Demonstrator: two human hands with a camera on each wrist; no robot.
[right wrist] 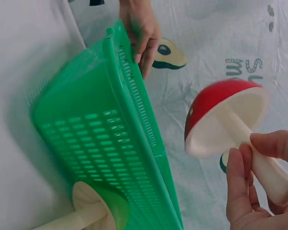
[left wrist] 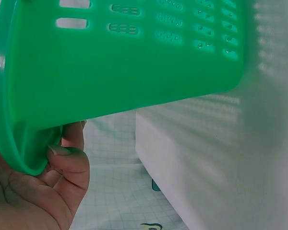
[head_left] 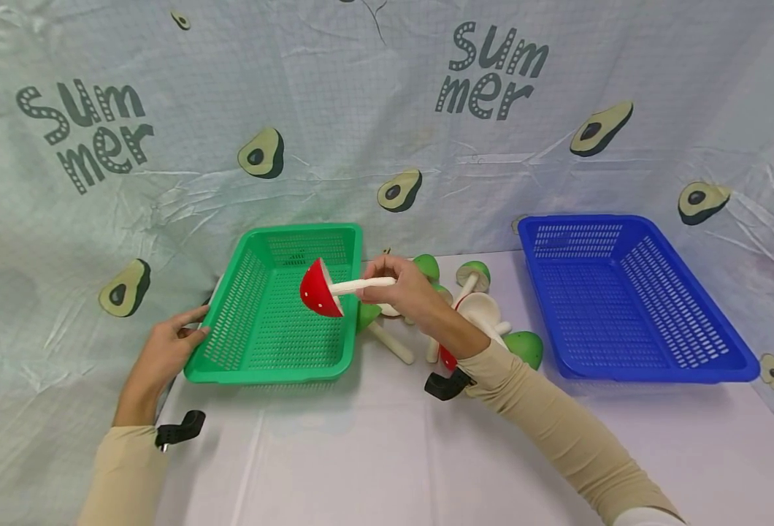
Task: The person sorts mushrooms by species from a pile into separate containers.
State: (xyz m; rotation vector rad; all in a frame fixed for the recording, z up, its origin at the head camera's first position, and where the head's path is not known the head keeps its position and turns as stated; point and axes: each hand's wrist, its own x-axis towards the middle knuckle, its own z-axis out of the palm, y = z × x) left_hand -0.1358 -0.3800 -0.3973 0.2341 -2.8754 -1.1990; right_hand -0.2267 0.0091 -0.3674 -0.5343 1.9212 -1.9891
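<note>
My right hand (head_left: 396,283) pinches the white stem of a red-capped toy mushroom (head_left: 319,289), held sideways over the right part of the green basket (head_left: 269,376). In the right wrist view the cap's pale underside faces the fingers, which grip the stem below it. With thumb and fingers, my left hand (head_left: 166,351) grips the left rim of the green basket; the left wrist view shows the thumb (left wrist: 62,152) against the underside of that rim. Beside the basket's right wall lies a green-capped mushroom (right wrist: 93,211), stem pointing away.
Several more toy mushrooms, green (head_left: 523,348) and red, lie piled between the baskets, partly hidden behind my right forearm. A blue basket (head_left: 656,374) stands at the right. A printed cloth (head_left: 334,88) hangs behind the white table (head_left: 361,453).
</note>
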